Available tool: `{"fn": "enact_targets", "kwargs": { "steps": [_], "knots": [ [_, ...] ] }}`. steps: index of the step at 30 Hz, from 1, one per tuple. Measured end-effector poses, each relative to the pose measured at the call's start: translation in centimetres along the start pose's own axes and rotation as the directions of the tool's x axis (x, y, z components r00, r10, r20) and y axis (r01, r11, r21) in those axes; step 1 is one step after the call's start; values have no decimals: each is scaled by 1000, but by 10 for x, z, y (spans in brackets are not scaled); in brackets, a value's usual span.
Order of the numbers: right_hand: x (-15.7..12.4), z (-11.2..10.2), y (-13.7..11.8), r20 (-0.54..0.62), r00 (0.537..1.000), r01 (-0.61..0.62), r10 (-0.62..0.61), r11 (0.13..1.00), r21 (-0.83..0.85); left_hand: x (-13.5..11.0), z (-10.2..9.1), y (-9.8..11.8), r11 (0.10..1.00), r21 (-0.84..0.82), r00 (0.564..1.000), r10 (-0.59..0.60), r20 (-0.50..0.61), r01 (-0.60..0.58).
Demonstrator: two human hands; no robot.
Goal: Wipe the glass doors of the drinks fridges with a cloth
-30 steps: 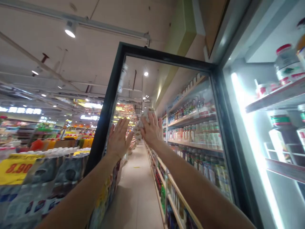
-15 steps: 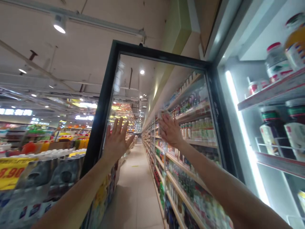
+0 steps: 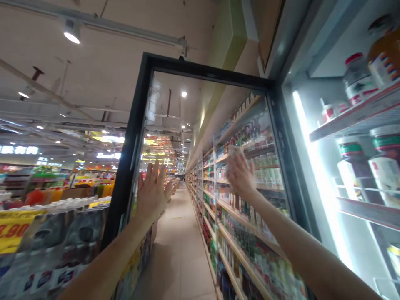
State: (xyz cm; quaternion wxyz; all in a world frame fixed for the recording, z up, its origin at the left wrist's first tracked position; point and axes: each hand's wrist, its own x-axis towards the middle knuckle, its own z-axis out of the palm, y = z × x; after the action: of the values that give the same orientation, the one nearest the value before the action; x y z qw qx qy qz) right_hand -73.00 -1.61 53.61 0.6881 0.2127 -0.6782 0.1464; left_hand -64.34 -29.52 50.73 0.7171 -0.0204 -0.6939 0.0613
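Observation:
A glass cooler door (image 3: 206,75) with a dark frame stands swung open in front of me. My left hand (image 3: 152,189) lies against the glass near the door's left edge, fingers stretched out, holding nothing. Farther right, my right hand (image 3: 242,175) presses a pale, crumpled cloth (image 3: 233,156) to the pane. Its fingers are bent over the cloth and somewhat blurred, and much of the cloth is hidden beneath them. Whether it is fabric or paper I cannot make out.
Beside me on the right is a lit cooler with bottles (image 3: 356,166) on its shelves (image 3: 350,118). Through the glass run long drink shelves and an aisle floor (image 3: 178,246). Packed bottles with a yellow price sign (image 3: 18,229) stand at the left.
My right hand has slid to the right across the glass with the cloth. My left hand stays near the left edge, slightly lower in view. The camera view has shifted a little.

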Motion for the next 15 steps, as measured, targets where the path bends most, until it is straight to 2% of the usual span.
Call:
{"fn": "enact_targets", "kwargs": {
  "steps": [1, 2, 3, 4, 6, 7, 8, 9, 10, 11, 12, 13, 14, 15],
  "knots": [
    [-4, -3, 10, -86, 980, -182, 179, 983, -21, -6, 1, 7, 1000, 3, 1000, -5, -2, 5],
    [-8, -5, 19, -153, 938, -318, 311, 948, -25, -12, 3, 15, 1000, 7, 1000, -9, -7, 9],
    [-12, -7, 25, -185, 909, -383, 373, 923, -24, -18, 4, 23, 1000, 12, 1000, -12, -15, 12],
    [-17, -7, 28, -172, 919, -363, 353, 931, -25, -24, 6, 30, 1000, 16, 1000, -11, -21, 12],
    [-27, -7, 28, -45, 990, -137, 136, 990, -20, -30, 7, 40, 1000, 23, 1000, -2, -26, 3],
    [-31, -7, 28, 18, 1000, -24, 24, 1000, -7, -32, 8, 42, 1000, 26, 1000, -3, -26, 3],
    [-35, -8, 29, 51, 998, 23, -23, 1000, 2, -32, 8, 43, 1000, 28, 1000, -4, -24, 4],
    [-37, -9, 33, 37, 999, -34, 34, 999, -5, -32, 7, 43, 1000, 29, 1000, -4, -21, 5],
    [-38, -10, 37, -20, 983, -185, 184, 983, -21, -32, 7, 42, 1000, 29, 1000, -6, -18, 6],
    [-39, -10, 41, -105, 918, -388, 383, 921, -29, -31, 7, 41, 1000, 28, 1000, -8, -16, 9],
    [-40, -10, 44, -180, 822, -553, 541, 833, -21, -30, 7, 40, 1000, 24, 1000, -10, -15, 10],
    [-42, -9, 45, -217, 764, -626, 608, 780, -16, -30, 8, 39, 1000, 19, 1000, -11, -14, 12],
    [-45, -7, 43, -204, 791, -593, 576, 805, -28, -30, 8, 39, 1000, 11, 1000, -11, -14, 12],
    [-49, -5, 39, -146, 878, -467, 456, 883, -48, -30, 9, 38, 1000, 1, 1000, -12, -12, 12]
  ]
}}
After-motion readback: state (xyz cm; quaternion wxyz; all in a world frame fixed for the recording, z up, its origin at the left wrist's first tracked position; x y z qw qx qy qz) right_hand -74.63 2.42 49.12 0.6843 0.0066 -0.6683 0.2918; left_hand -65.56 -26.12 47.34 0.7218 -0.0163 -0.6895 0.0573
